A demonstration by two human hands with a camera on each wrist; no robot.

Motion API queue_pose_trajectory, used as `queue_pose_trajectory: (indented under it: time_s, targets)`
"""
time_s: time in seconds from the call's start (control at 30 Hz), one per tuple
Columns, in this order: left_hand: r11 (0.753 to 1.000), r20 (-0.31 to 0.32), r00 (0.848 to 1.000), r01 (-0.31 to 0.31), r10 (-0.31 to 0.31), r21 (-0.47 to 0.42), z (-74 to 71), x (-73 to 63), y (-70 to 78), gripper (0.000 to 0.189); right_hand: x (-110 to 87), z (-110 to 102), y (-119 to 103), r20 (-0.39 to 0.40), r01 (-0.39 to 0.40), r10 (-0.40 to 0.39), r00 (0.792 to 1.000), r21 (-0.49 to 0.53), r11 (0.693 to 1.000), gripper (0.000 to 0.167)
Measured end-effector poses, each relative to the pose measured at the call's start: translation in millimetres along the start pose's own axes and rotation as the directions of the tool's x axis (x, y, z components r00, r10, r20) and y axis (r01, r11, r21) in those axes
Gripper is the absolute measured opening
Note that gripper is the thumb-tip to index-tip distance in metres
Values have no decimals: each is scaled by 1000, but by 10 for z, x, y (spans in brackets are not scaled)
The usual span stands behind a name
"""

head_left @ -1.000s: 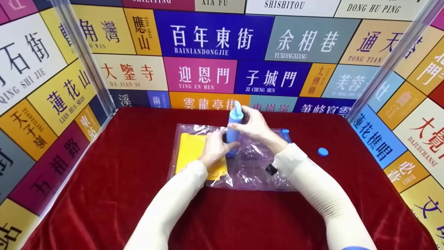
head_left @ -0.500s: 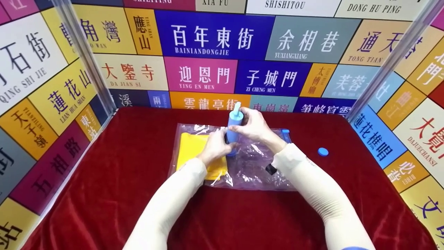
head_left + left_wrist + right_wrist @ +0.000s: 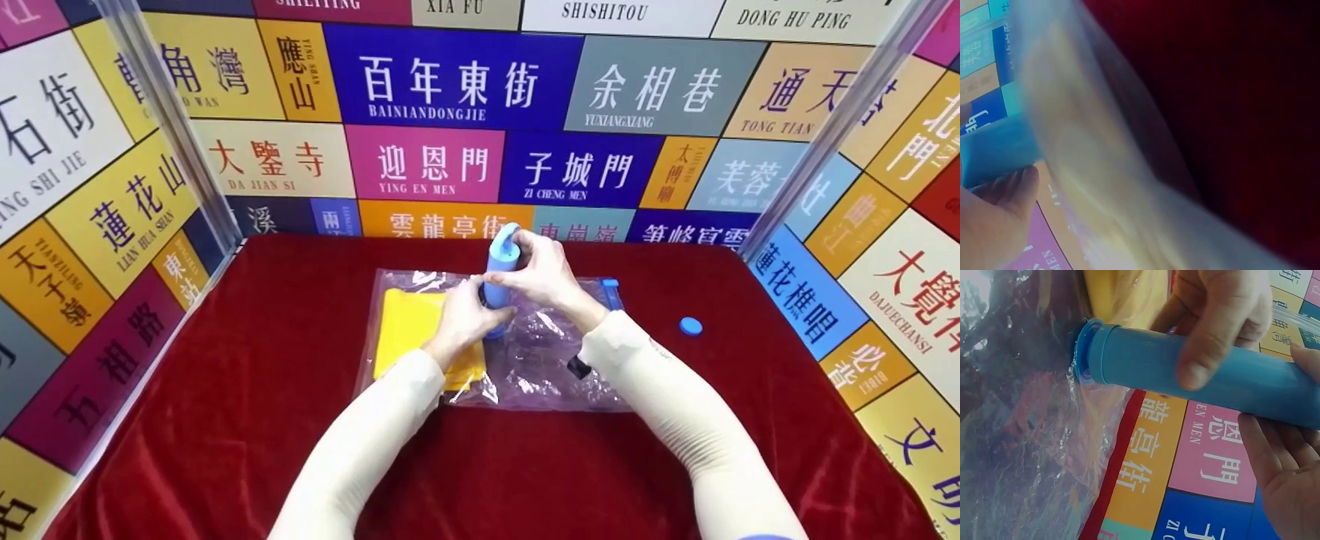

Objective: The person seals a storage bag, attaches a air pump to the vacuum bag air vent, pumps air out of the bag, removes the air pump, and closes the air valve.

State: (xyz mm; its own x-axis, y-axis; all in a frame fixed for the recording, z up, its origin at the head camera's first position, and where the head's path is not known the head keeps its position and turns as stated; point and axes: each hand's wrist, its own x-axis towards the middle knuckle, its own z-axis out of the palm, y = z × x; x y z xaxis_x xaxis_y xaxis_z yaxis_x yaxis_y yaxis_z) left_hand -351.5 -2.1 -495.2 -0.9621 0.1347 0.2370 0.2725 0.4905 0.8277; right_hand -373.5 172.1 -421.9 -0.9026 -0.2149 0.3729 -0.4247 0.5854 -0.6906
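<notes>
A blue hand pump (image 3: pixel 501 281) with a light blue loop handle (image 3: pixel 505 235) stands upright, its lower end at a round blue valve (image 3: pixel 1085 351) on a clear plastic storage bag (image 3: pixel 536 375). My left hand (image 3: pixel 463 311) grips the lower part of the barrel, thumb across it. The right hand (image 3: pixel 546 271) holds the upper barrel, with fingers close behind the handle. A folded yellow cloth (image 3: pixel 409 330) shows inside the left half of the bag. Blurred plastic fills much of the left wrist view, with part of the pump (image 3: pixel 999 149) at its left edge.
A round blue cap (image 3: pixel 691 326) lies on the red velvet cloth (image 3: pixel 300 322), right of the bag. At the bag's far right edge sits a blue zip slider (image 3: pixel 610 283). Sign-printed panels (image 3: pixel 450 75) close off the back and both sides.
The loop handle has turned on top of the pump and now shows its curve. Both hands keep their hold on the barrel. The head view has shifted slightly.
</notes>
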Motion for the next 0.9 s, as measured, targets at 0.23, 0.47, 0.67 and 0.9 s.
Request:
queue_pose_trajectory:
  time_s: [0.23, 0.47, 0.67, 0.9]
  targets:
    - [999, -123, 992, -11, 15, 33, -20, -27, 72, 57, 20, 72, -42, -113, -14, 7, 994, -64, 998, 59]
    - [998, -147, 988, -45, 52, 49, -24, -22, 82, 52, 26, 138, -56, -201, -46, 27, 979, -93, 995, 61]
    - [986, -172, 980, -75, 100, 147, -40, -20, 69, 42, 12, 178, -73, -191, -67, 48, 980, -93, 993, 71]
    - [969, -120, 986, -82, 112, 234, -51, -39, 89, 40, -34, 97, -105, -115, -78, 63, 991, -132, 988, 75]
